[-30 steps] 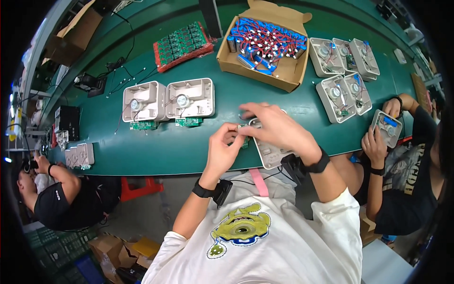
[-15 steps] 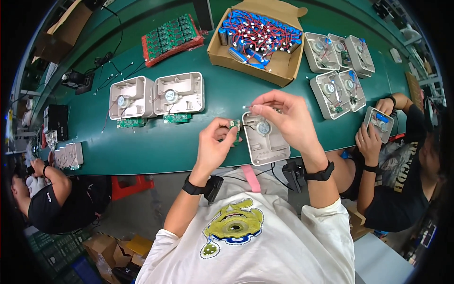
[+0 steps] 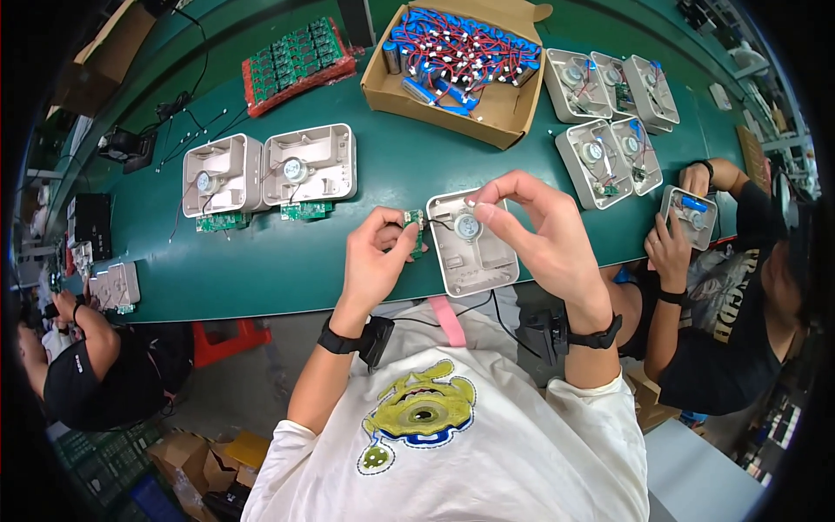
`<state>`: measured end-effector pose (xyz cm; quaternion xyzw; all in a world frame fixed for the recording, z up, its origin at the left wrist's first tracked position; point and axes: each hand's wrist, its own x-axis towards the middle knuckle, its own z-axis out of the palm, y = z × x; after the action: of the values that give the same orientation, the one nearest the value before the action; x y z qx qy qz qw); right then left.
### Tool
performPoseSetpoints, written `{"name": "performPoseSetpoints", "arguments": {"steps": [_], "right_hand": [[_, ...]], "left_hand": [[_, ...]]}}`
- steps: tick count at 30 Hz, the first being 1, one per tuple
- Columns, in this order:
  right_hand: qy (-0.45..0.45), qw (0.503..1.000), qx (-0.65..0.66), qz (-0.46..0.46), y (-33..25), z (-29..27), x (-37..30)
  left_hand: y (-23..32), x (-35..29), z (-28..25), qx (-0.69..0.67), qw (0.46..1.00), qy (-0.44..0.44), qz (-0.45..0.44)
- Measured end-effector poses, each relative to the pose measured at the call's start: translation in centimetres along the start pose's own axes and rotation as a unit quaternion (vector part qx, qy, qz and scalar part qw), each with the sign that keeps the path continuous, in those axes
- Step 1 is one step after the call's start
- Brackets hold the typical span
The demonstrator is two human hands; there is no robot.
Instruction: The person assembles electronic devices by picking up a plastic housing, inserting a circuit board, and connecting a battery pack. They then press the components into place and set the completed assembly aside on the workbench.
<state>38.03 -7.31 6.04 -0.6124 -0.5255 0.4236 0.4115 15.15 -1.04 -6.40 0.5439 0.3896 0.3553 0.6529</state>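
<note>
Board [image 3: 416,237] in left hand [image 3: 374,259], seemingly slim gap to housing [image 3: 474,271] edge

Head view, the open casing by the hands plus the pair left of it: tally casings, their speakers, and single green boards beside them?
Casings: 3
Speakers: 3
Green boards: 3, one of them in the left grip
Total: 9
</note>
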Motion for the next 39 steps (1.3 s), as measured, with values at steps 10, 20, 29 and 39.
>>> {"name": "performPoseSetpoints", "arguments": {"steps": [10, 20, 29, 39], "right_hand": [[-0.033, 0.999, 0.026, -0.003, 1.2, 2.0, -1.3], [0.106, 0.970, -0.194, -0.101, 3.0, 5.2, 0.0], [0.155, 0.953, -0.221, -0.134, 3.6, 6.1, 0.9], [0.184, 0.901, -0.325, -0.222, 3.3, 7.8, -0.1]], "left_hand": [[0.8, -0.2, 0.3, -0.018, 1.000, 0.008, -0.010], [0.4, -0.8, 1.1, 0.084, 0.992, 0.048, 0.082], [2.3, -1.4, 2.0, 0.190, 0.971, 0.060, 0.133], [3.2, -1.9, 2.9, 0.287, 0.928, 0.095, 0.217]]}}
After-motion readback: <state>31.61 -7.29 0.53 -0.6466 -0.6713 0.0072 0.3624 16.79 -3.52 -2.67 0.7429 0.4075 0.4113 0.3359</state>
